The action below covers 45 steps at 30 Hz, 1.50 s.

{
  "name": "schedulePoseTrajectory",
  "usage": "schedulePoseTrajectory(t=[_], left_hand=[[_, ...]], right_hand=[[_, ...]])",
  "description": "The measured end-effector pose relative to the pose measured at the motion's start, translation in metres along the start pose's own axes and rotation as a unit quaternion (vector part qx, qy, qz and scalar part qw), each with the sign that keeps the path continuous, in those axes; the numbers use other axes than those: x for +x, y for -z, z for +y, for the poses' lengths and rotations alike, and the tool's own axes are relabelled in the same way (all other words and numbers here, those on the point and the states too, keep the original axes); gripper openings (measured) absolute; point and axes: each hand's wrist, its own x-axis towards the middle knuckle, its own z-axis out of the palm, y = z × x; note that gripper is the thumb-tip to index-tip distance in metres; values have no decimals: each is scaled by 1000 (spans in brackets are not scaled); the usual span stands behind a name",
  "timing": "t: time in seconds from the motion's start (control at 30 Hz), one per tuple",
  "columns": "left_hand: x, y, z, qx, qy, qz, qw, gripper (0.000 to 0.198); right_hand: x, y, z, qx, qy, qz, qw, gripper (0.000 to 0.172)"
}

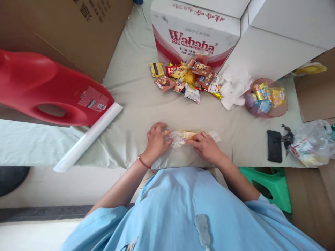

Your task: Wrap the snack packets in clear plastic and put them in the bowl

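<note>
View from above of a person in a light blue shirt seated at a desk (136, 104) covered with a pale grey-green cloth. Both hands rest at the near edge of the desk on a clear plastic packet (183, 137) with a yellow snack inside, which lies flat on the cloth directly in front of the person. The left hand (157, 140), with a red cord at the wrist, has its fingers curled down onto the packet's left end; the right hand (206, 147) pinches the packet near its middle, and the right end sticks out past the fingers. Further back, a pile of small snack packets (185, 77) lies against a Wahaha carton (193, 35), with crumpled white tissue (234, 87) just beside it and a pink bag of sweets (265, 98) to the right. A red plastic jug (39, 87) lies on its side at the left, a white roll (89, 137) beside it. A black phone (274, 146) lies at the right.
</note>
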Motion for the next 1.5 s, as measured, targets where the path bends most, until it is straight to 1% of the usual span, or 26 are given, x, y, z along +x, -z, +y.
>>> schedulePoseTrajectory(t=[0.07, 0.13, 0.2, 0.27, 0.33, 0.4, 0.43, 0.47, 0.53, 0.57, 0.6, 0.63, 0.7, 0.77, 0.83, 0.9, 0.93, 0.97, 1.03, 1.07, 1.13, 1.2, 1.3, 1.4, 1.43, 1.5], left_hand=[[-2, 5, 13, -73, 34, -19, 997, 16], [1, 4, 28, -171, 51, -47, 983, 18], [6, -5, 46, -245, 55, -63, 966, 18], [11, -19, 63, -260, 29, -71, 963, 18], [13, -32, 74, -210, -36, -78, 974, 25], [10, -41, 80, -112, -111, -80, 984, 31], [6, -44, 81, -58, -140, -77, 985, 33], [2, -47, 82, -8, -162, -73, 984, 36], [-6, -50, 82, 67, -189, -68, 977, 40], [-10, -52, 82, 91, -197, -67, 974, 42], [-12, -54, 81, 108, -202, -66, 971, 43], [-13, -55, 81, 120, -205, -65, 969, 43], [-14, -57, 79, 137, -210, -65, 966, 43], [-14, -58, 78, 150, -218, -63, 962, 42], [-14, -58, 78, 163, -227, -60, 958, 39], [-15, -59, 79, 171, -232, -57, 956, 36], [-15, -59, 80, 172, -234, -56, 955, 36], [-15, -60, 81, 170, -236, -56, 955, 37], [-16, -60, 81, 161, -237, -59, 956, 38], [-16, -58, 79, 152, -235, -60, 958, 38], [-18, -53, 71, 118, -231, -63, 964, 37], [-23, -45, 55, 60, -232, -59, 969, 40], [-36, -33, 21, -18, -227, -29, 973, 45], [-50, -28, -15, -31, -173, 41, 984, 34], [-52, -28, -24, -31, -155, 59, 986, 31], [-55, -31, -39, -26, -136, 85, 987, 25]], right_hand=[[0, -1, -2, 6, -5, -5, 1000, 46], [1, -1, -5, 15, -7, -6, 1000, 45], [2, -1, -5, 25, -5, -4, 1000, 43], [-1, 1, -2, 49, 4, 0, 999, 42], [-7, 2, 5, 100, 26, 8, 995, 46], [-16, 2, 18, 164, 18, 35, 986, 49], [-21, 0, 25, 184, -14, 66, 981, 48], [-26, -2, 32, 185, -63, 107, 975, 45], [-34, -8, 44, 135, -180, 191, 956, 39], [-36, -12, 49, 96, -223, 216, 946, 42], [-38, -15, 52, 62, -247, 224, 941, 45], [-40, -17, 54, 38, -253, 220, 941, 44], [-43, -17, 56, 27, -238, 209, 948, 28], [-44, -12, 55, 62, -219, 211, 951, 17], [-40, -1, 50, 129, -220, 199, 946, 18], [-28, 8, 41, 186, -228, 173, 940, 20], [-19, 12, 35, 195, -228, 164, 940, 20], [-8, 13, 29, 188, -222, 160, 943, 18], [17, 12, 16, 137, -200, 163, 956, 14], [29, 10, 9, 105, -190, 161, 963, 14], [48, 4, -2, 52, -180, 142, 972, 21], [56, -1, -13, 16, -165, 115, 979, 29], [52, -6, -28, -38, -133, 94, 986, 33], [42, -12, -41, -76, -129, 81, 985, 50], [40, -15, -43, -77, -131, 77, 985, 52], [35, -19, -40, -61, -139, 82, 985, 51]])
